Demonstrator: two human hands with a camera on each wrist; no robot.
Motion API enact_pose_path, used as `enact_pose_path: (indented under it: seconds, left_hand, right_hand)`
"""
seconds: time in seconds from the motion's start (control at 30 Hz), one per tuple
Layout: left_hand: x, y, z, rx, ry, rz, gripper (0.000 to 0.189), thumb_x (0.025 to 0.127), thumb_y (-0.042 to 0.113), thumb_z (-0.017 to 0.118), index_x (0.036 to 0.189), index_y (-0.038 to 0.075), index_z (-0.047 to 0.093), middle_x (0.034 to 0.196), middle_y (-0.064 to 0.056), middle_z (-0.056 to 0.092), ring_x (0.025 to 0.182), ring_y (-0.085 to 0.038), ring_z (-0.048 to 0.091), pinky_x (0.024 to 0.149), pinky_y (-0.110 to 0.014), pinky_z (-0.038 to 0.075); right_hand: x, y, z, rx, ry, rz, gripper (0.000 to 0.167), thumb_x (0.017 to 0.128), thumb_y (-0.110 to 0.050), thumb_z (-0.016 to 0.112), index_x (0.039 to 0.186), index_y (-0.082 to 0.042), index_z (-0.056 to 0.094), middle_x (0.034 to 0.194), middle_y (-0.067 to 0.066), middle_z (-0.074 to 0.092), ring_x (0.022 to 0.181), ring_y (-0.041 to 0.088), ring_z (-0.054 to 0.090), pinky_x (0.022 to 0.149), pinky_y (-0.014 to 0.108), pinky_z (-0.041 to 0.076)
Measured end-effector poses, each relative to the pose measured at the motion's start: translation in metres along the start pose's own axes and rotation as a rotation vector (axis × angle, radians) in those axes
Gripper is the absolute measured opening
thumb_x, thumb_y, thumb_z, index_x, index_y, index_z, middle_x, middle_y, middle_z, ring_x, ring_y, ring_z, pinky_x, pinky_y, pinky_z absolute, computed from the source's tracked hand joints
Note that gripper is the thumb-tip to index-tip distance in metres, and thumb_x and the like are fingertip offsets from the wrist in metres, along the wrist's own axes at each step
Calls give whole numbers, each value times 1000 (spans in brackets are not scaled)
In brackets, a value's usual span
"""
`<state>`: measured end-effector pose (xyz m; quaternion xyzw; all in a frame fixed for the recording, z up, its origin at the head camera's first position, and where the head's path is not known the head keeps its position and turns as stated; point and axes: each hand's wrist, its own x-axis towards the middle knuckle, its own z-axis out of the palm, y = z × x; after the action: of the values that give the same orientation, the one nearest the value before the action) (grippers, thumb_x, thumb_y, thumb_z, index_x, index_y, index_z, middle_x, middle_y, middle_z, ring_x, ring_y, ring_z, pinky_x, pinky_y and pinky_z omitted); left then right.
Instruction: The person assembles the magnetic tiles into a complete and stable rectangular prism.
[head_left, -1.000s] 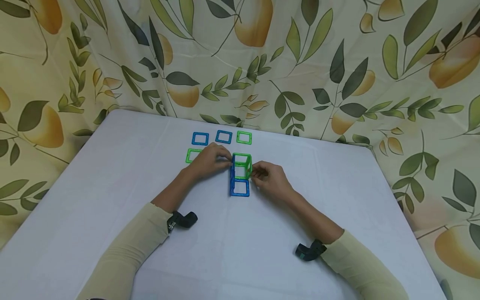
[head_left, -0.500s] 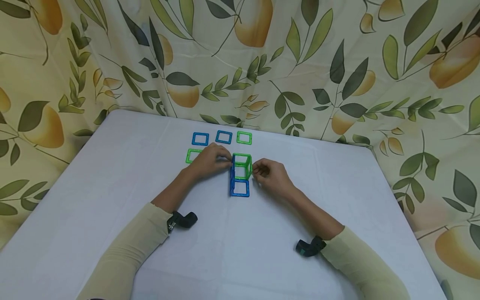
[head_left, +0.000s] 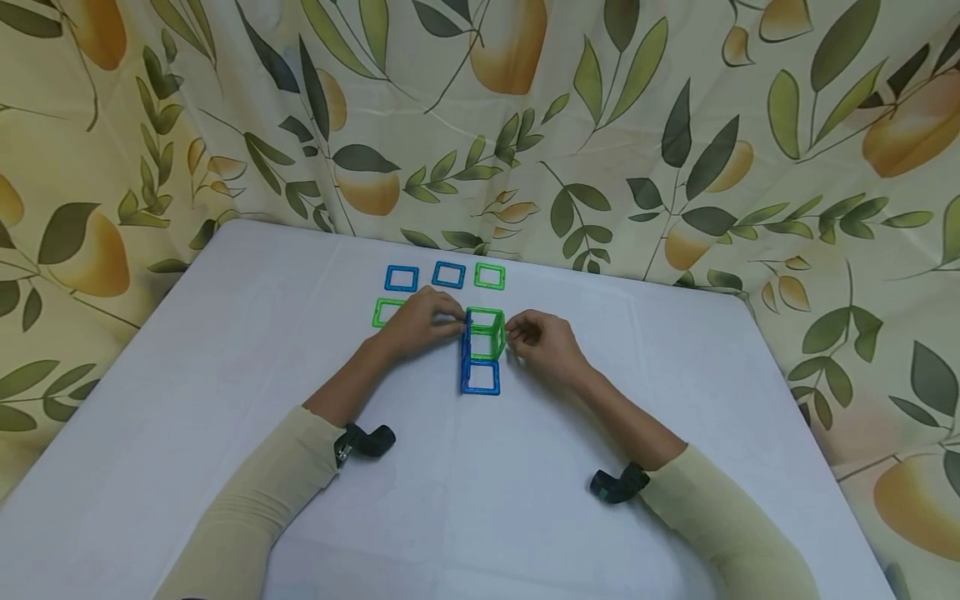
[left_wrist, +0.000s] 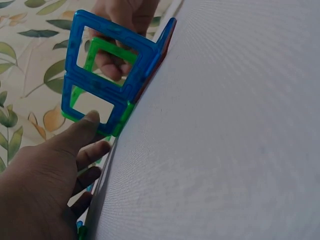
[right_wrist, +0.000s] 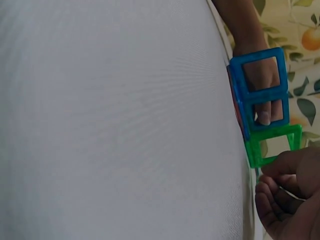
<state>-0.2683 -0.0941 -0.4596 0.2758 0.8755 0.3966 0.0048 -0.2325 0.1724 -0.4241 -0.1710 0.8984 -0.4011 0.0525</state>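
Blue and green square magnetic tiles make up a joined structure in the middle of the table. Upright blue tiles (left_wrist: 107, 75) form its left wall, and an upright green tile (right_wrist: 275, 145) forms its right. A flat blue tile (head_left: 480, 390) lies at its near end. My left hand (head_left: 423, 321) rests its fingertips against the outer face of the blue wall, the thumb over the lower tile edge in the left wrist view. On the other side, my right hand (head_left: 551, 346) has curled fingers, with thumb and forefinger tips right at the green tile; whether they pinch it I cannot tell.
Behind the structure, a loose blue tile (head_left: 402, 278), a second blue tile (head_left: 448, 275) and a green tile (head_left: 490, 277) lie in a row. Another green tile (head_left: 384, 312) is partly hidden by the left hand. A patterned curtain (head_left: 570, 150) hangs past the far table edge.
My right hand has shifted slightly away from me along the green side of the structure. The left hand and the tiles have stayed in place.
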Motion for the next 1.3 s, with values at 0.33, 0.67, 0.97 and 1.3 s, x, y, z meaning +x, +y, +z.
enact_pose_path:
  seconds: [0.33,0.67,0.97,1.3]
  left_hand:
    - [-2,2,-1,12,-4,-13,18,99,23,76,113,13,82,118,0,74,121,-22,56,107,-43,42]
    - [-1,-2,0,18,-6,-6,18,99,24,76,114,15,82,120,2,73,122,-20,55,108,-42,42]
    - [-2,0,-1,17,-9,-9,19,99,22,76,114,12,82,121,-1,74,121,-21,56,107,-42,42]
    - [-1,1,-1,27,-12,-9,20,98,21,76,115,11,82,122,-2,73,121,-22,56,106,-42,42]
  right_hand:
    - [10,3,-4,4,33,15,20,94,3,73,113,3,71,102,13,71,91,26,64,81,34,54]
    - [27,8,-7,11,44,53,23,95,1,75,117,3,71,106,15,71,94,27,64,83,30,53]
    - [41,15,-7,14,57,55,22,95,1,75,117,5,71,105,17,70,94,28,64,81,28,52]
    - [56,18,-11,9,80,48,25,94,1,75,118,7,71,106,20,72,96,30,66,82,28,52]
